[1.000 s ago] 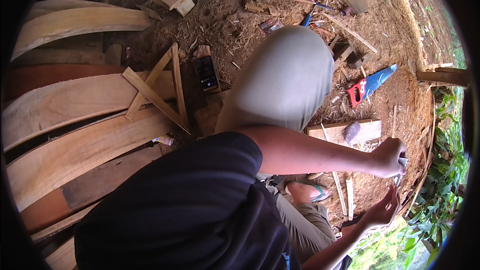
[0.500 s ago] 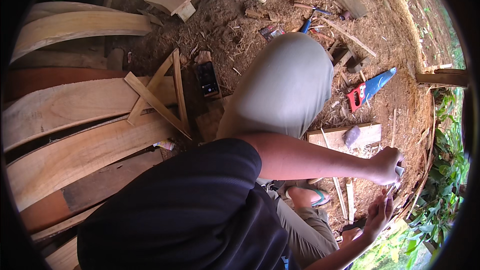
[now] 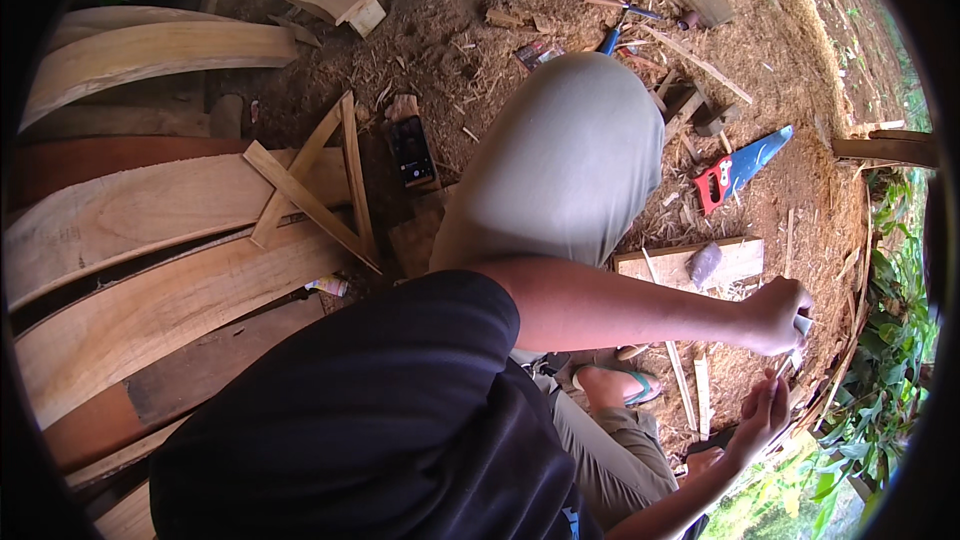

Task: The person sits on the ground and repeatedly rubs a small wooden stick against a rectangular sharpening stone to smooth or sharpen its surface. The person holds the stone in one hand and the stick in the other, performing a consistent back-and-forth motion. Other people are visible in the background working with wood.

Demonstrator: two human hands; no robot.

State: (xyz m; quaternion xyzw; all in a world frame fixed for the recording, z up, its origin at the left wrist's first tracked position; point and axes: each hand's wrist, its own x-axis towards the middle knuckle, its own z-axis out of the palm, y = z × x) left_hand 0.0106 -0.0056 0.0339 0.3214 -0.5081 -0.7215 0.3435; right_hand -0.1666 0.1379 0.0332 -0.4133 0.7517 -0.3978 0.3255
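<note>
Both hands sit out at the right of my head view, close together, one above the other in the picture. On my feed the left hand (image 3: pixel 772 316) is curled into a fist around a small, flat, pale-grey object (image 3: pixel 803 324), most of it hidden by the fingers. Just below it, the right hand (image 3: pixel 758 418) has its fingers bent and bunched upward; a thin, pale sliver (image 3: pixel 784 367) shows at the tips, though I cannot tell whether they pinch it.

For me the key relation is this: the grey object juts from the fist's outer side, and the bright line below it slants down toward the right fingertips, so its long axis seems to run from hand to hand. The left is nearer, having hold of it; the right lies just beneath.

Up the picture from the fist I see a pale rectangular wooden board (image 3: pixel 742 259) and a red-handled, blue-bladed handsaw (image 3: pixel 755 166) on the ground.
</note>
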